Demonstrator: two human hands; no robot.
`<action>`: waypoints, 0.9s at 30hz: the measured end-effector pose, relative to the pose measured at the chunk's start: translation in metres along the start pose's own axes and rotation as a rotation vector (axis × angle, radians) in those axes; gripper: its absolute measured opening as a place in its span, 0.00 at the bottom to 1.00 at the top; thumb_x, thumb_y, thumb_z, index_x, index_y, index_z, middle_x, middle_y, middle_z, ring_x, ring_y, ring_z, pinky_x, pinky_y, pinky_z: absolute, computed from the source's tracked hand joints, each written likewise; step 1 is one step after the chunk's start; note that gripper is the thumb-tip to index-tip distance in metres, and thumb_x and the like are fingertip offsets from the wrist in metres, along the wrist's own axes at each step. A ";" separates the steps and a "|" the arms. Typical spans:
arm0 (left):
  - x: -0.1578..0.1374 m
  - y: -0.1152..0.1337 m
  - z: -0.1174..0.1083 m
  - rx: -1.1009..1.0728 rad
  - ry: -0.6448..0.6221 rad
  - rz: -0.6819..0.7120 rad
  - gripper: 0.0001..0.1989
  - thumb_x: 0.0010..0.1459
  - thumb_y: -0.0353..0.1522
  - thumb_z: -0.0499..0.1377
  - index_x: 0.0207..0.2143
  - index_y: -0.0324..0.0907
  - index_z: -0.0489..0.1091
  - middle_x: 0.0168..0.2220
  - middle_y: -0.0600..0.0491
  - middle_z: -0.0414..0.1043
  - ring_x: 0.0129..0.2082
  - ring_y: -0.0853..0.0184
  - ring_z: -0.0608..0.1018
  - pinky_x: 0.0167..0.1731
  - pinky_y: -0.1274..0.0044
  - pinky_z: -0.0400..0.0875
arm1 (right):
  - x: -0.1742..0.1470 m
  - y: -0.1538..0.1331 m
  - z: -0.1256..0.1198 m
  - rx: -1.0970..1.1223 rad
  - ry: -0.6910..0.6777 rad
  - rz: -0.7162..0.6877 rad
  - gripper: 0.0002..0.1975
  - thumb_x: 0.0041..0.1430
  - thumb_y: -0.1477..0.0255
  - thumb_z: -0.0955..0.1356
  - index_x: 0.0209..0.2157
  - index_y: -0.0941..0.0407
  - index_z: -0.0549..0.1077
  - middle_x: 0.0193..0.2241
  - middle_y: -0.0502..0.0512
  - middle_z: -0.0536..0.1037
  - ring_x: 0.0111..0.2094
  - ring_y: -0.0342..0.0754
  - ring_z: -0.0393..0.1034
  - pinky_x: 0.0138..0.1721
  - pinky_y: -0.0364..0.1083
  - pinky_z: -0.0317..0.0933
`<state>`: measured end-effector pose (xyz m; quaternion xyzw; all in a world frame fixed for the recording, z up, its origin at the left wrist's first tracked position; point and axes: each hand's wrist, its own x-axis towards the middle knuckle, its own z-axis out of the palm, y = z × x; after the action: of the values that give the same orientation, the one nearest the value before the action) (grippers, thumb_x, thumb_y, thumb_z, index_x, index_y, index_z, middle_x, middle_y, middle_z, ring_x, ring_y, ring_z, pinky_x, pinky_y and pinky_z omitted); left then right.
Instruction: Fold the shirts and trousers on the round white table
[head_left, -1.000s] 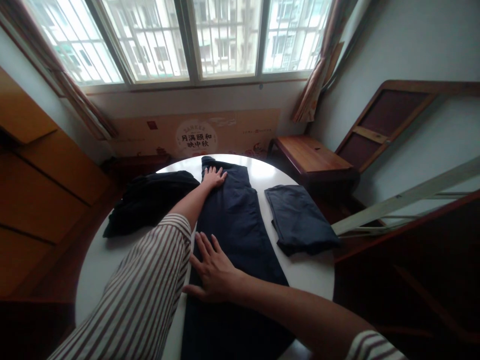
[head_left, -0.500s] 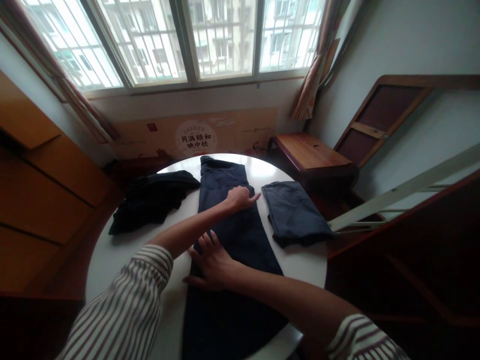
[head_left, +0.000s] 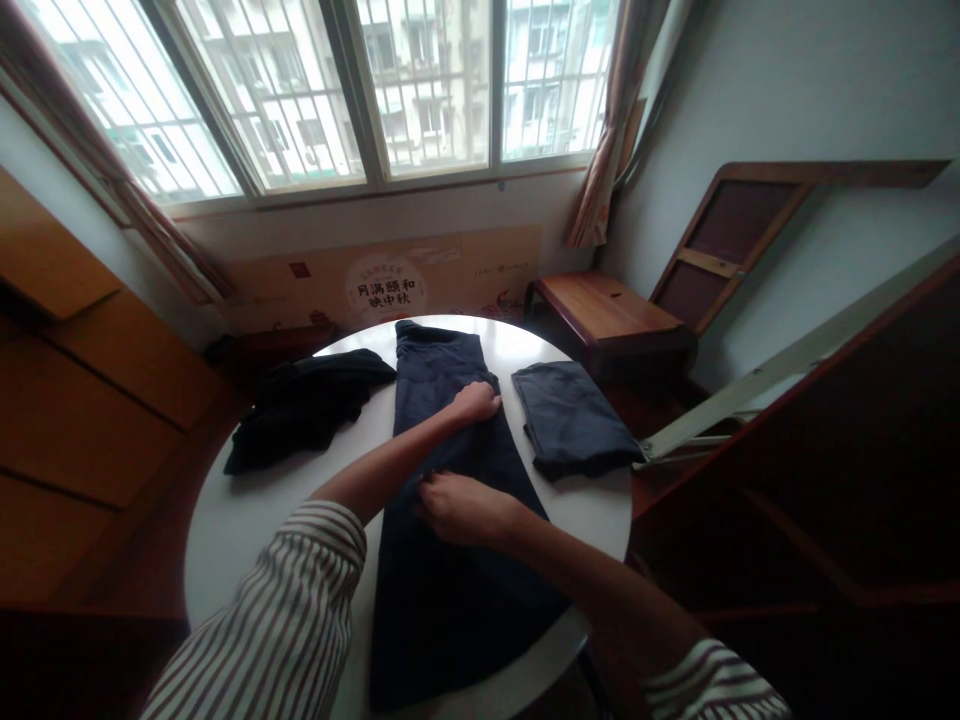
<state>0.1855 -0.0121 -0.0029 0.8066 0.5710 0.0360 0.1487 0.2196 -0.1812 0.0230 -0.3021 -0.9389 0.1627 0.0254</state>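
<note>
Dark navy trousers [head_left: 442, 610], folded lengthwise, run down the middle of the round white table [head_left: 225, 540]. My left hand [head_left: 476, 401] is closed at their right edge, below the waist end, and its fingers appear to pinch the cloth. Nearer to me, my right hand [head_left: 461, 508] rests on the trouser leg with its fingers curled together on the fabric. Its fingertips are partly hidden by the hand itself. To the right lies a folded grey-blue garment [head_left: 574, 415]. A crumpled black garment [head_left: 307, 410] lies on the left side.
Behind the table are a barred window [head_left: 420, 90] and a printed board [head_left: 465, 270] against the wall. A low wooden stool-like table [head_left: 607, 305] stands at the back right. Wooden cabinets [head_left: 67, 420] line the left side, and a dark wooden panel [head_left: 825, 500] slants at the right.
My right hand was spread flat on the trousers; its fingers have now drawn together, and it sits slightly further right. My left hand's outstretched digit has folded in. The view has shifted slightly.
</note>
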 end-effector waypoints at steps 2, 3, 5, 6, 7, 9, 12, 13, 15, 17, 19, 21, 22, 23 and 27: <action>-0.001 -0.001 0.001 -0.020 0.015 0.002 0.17 0.63 0.40 0.55 0.35 0.38 0.79 0.39 0.41 0.80 0.40 0.58 0.81 0.40 0.75 0.72 | -0.018 0.008 -0.012 -0.041 0.064 0.220 0.16 0.69 0.72 0.58 0.39 0.62 0.76 0.39 0.65 0.79 0.41 0.53 0.76 0.44 0.47 0.68; -0.002 -0.002 0.001 -0.031 0.026 0.004 0.18 0.64 0.40 0.54 0.35 0.38 0.79 0.39 0.41 0.80 0.40 0.58 0.81 0.39 0.75 0.72 | -0.027 0.013 -0.015 -0.068 0.120 0.371 0.16 0.70 0.71 0.58 0.39 0.62 0.75 0.39 0.65 0.78 0.39 0.53 0.77 0.42 0.47 0.68; -0.003 -0.003 0.001 -0.054 0.056 0.010 0.19 0.65 0.39 0.53 0.34 0.38 0.79 0.38 0.42 0.80 0.39 0.59 0.81 0.39 0.76 0.71 | -0.045 0.023 -0.014 -0.104 0.204 0.666 0.16 0.70 0.66 0.60 0.41 0.62 0.74 0.40 0.67 0.78 0.40 0.56 0.77 0.40 0.48 0.68; -0.003 -0.003 0.000 -0.065 0.074 0.014 0.19 0.65 0.39 0.52 0.34 0.38 0.79 0.37 0.42 0.80 0.39 0.59 0.81 0.39 0.76 0.71 | -0.052 0.027 -0.011 -0.112 0.221 0.770 0.17 0.69 0.63 0.61 0.42 0.62 0.73 0.40 0.67 0.78 0.41 0.57 0.77 0.39 0.48 0.68; -0.004 -0.003 0.000 -0.075 0.093 0.017 0.19 0.66 0.39 0.52 0.34 0.38 0.79 0.37 0.42 0.80 0.38 0.60 0.81 0.39 0.76 0.71 | -0.057 0.031 -0.006 -0.114 0.231 0.837 0.18 0.69 0.61 0.62 0.43 0.62 0.72 0.40 0.68 0.79 0.41 0.57 0.77 0.39 0.48 0.68; -0.005 -0.001 -0.001 -0.090 0.127 0.018 0.20 0.66 0.39 0.51 0.35 0.38 0.79 0.37 0.43 0.80 0.39 0.61 0.81 0.39 0.77 0.70 | -0.063 0.036 0.004 -0.113 0.266 0.896 0.19 0.68 0.58 0.62 0.44 0.61 0.71 0.40 0.66 0.79 0.40 0.57 0.78 0.37 0.48 0.68; -0.005 0.002 0.000 -0.101 0.160 0.011 0.20 0.67 0.38 0.50 0.36 0.39 0.79 0.37 0.43 0.80 0.39 0.61 0.80 0.39 0.77 0.70 | -0.066 0.039 0.014 -0.116 0.303 0.885 0.16 0.70 0.61 0.60 0.42 0.58 0.72 0.40 0.63 0.80 0.41 0.55 0.78 0.38 0.46 0.67; -0.005 0.004 0.001 -0.101 0.164 0.010 0.20 0.67 0.38 0.50 0.36 0.39 0.79 0.38 0.43 0.80 0.40 0.61 0.80 0.39 0.77 0.70 | -0.066 0.040 0.016 -0.110 0.292 0.878 0.16 0.70 0.63 0.60 0.40 0.58 0.73 0.40 0.62 0.80 0.41 0.54 0.78 0.38 0.46 0.67; -0.007 0.006 0.003 -0.098 0.165 0.014 0.20 0.68 0.39 0.49 0.36 0.39 0.79 0.38 0.43 0.79 0.40 0.60 0.80 0.39 0.76 0.71 | -0.068 0.041 0.017 -0.094 0.268 0.879 0.16 0.71 0.65 0.58 0.39 0.57 0.74 0.39 0.62 0.81 0.41 0.54 0.79 0.38 0.45 0.67; -0.014 0.009 0.006 -0.092 0.163 0.033 0.21 0.68 0.41 0.49 0.37 0.39 0.78 0.38 0.43 0.79 0.39 0.60 0.80 0.39 0.76 0.71 | -0.071 0.042 0.017 -0.085 0.253 0.892 0.17 0.71 0.65 0.58 0.39 0.57 0.74 0.38 0.62 0.81 0.40 0.54 0.79 0.38 0.46 0.67; -0.027 0.008 0.009 -0.087 0.168 0.072 0.21 0.69 0.41 0.48 0.39 0.39 0.77 0.39 0.44 0.79 0.40 0.61 0.80 0.41 0.76 0.71 | -0.075 0.044 0.018 -0.086 0.240 0.898 0.18 0.71 0.64 0.58 0.39 0.57 0.75 0.36 0.63 0.82 0.39 0.55 0.79 0.37 0.46 0.67; -0.045 0.002 0.010 -0.075 0.181 0.125 0.20 0.70 0.41 0.48 0.42 0.40 0.75 0.42 0.45 0.78 0.43 0.63 0.79 0.45 0.76 0.70 | -0.078 0.044 0.019 -0.094 0.233 0.895 0.19 0.71 0.63 0.58 0.38 0.57 0.75 0.36 0.63 0.82 0.39 0.57 0.79 0.37 0.47 0.68; -0.055 -0.004 0.009 -0.050 0.191 0.149 0.19 0.70 0.40 0.47 0.44 0.41 0.74 0.44 0.45 0.77 0.45 0.63 0.79 0.48 0.75 0.69 | -0.078 0.043 0.020 -0.101 0.234 0.895 0.19 0.71 0.63 0.58 0.37 0.57 0.76 0.36 0.63 0.82 0.39 0.57 0.79 0.37 0.47 0.68; -0.065 -0.013 0.008 -0.017 0.200 0.163 0.19 0.70 0.40 0.46 0.45 0.41 0.74 0.46 0.45 0.77 0.47 0.62 0.78 0.51 0.74 0.68 | -0.079 0.043 0.021 -0.110 0.237 0.895 0.19 0.71 0.63 0.59 0.37 0.58 0.76 0.36 0.63 0.82 0.39 0.57 0.79 0.37 0.47 0.68; -0.092 -0.067 -0.003 0.113 0.235 0.102 0.19 0.70 0.34 0.45 0.54 0.39 0.69 0.58 0.41 0.69 0.60 0.56 0.69 0.62 0.58 0.56 | -0.077 0.041 0.027 -0.163 0.263 0.885 0.19 0.71 0.63 0.59 0.36 0.57 0.76 0.35 0.62 0.82 0.38 0.56 0.79 0.35 0.46 0.68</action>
<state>0.0926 -0.0764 -0.0081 0.8318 0.5440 0.1054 0.0333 0.3018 -0.2023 -0.0120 -0.6927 -0.7182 0.0441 0.0485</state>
